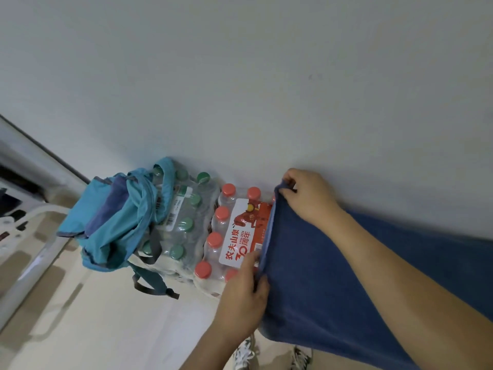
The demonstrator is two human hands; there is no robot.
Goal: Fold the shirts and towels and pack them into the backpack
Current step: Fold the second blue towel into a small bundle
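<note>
**A:** Grip on the cloth?

**B:** Both hands hold one edge of the dark blue towel (333,276). The left hand (241,297) pinches the near end, thumb on top, fingers curled under. The right hand (310,196) pinches the far corner, fingers bunched tight on the cloth. That edge lies over the red-capped bottle pack (234,231); the rest trails back toward the person.

**A:** What could go wrong?

**B:** My read is that the bottle caps make a lumpy bed, so a fold laid here may come out crooked. Most of the towel hangs off the pack. If either pinch slips, its weight likely drags it to the floor (120,329). The backpack (117,220) slumps on the green-capped bottle pack (186,217), apart from the towel, mouth sagging. Stuffing it one-handed could tip it off.

**A:** Surface, room?

**B:** No table in view. There are two shrink-wrapped packs side by side against a plain white wall (266,76). The floor is beige tile. Shoes (244,353) show below the towel. There's a pale curved frame far left; I cannot tell what it is.
</note>
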